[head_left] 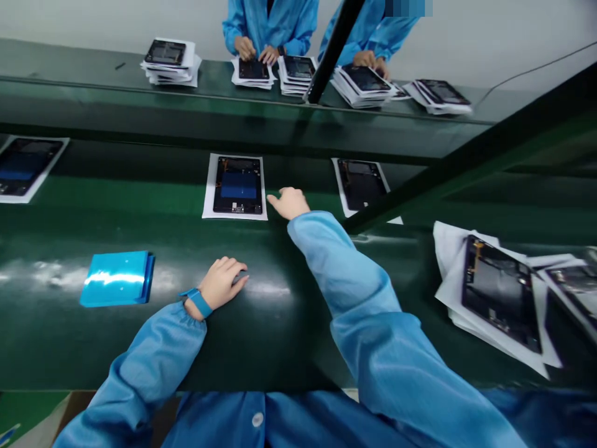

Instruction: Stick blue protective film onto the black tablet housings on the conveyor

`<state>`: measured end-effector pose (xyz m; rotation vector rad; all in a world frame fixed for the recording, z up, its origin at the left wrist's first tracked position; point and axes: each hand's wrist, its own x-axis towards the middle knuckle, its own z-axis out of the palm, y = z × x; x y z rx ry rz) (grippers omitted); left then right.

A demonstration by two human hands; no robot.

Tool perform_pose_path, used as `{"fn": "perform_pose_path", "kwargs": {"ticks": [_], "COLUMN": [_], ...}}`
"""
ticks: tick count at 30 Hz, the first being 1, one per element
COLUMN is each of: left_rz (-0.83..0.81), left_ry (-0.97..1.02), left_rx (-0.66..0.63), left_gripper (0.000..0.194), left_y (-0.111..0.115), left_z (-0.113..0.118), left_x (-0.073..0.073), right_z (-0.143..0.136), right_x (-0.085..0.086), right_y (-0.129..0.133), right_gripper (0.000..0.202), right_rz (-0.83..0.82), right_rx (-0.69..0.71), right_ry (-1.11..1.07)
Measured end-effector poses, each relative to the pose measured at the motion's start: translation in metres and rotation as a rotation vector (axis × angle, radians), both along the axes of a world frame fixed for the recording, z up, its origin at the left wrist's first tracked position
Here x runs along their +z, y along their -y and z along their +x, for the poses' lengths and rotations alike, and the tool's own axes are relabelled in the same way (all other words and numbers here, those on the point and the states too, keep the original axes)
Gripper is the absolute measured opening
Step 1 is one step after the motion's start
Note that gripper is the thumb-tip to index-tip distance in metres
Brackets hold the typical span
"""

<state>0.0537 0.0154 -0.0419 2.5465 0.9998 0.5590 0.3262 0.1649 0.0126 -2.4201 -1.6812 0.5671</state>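
My left hand [221,283], with a blue strap [201,303] at its wrist, lies on the green table. Its thumb and fingers are apart, and I see nothing held in it. Just right of the middle tablet housing [239,186], my right hand [291,203] is stretched forward, fingers apart and holding nothing that shows. That black housing carries a dark blue rectangle and lies on a white sheet [209,193]. My right fingertips come close to the sheet's right edge. Left of my left hand sits a small stack of shiny blue film pieces [115,278].
Another housing [361,183] lies behind a dark diagonal post [448,168]; one more [25,165] is at far left. Housings with white sheets [501,292] are piled at right. Across a raised ledge, two people in blue handle housings beside a stack [170,62].
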Motion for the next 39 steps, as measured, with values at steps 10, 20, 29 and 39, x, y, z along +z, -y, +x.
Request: {"fn": "perform_pose_path", "kwargs": {"ticks": [10, 20, 29, 39], "left_rz": [-0.106, -0.347, -0.840, -1.142], "left_ry": [0.012, 0.174, 0.562, 0.884], "left_rx": [0.021, 0.116, 0.289, 0.391], "left_gripper": [0.019, 0.020, 0.036, 0.044], "left_y": [0.000, -0.004, -0.042, -0.070], "left_z": [0.001, -0.004, 0.051, 0.106], "left_x": [0.000, 0.013, 0.052, 0.057], "right_z": [0.113, 0.117, 0.070, -0.065], "right_x": [-0.002, -0.013, 0.026, 0.059], "right_y": [0.030, 0.015, 0.033, 0.165], "right_gripper": [0.035, 0.039, 0.035, 0.036], "right_rz": [-0.269, -0.281, 0.028, 0.305], "right_rx": [-0.157, -0.014, 0.200, 0.631], "right_ry": [0.553, 0.595, 0.552, 0.436]}}
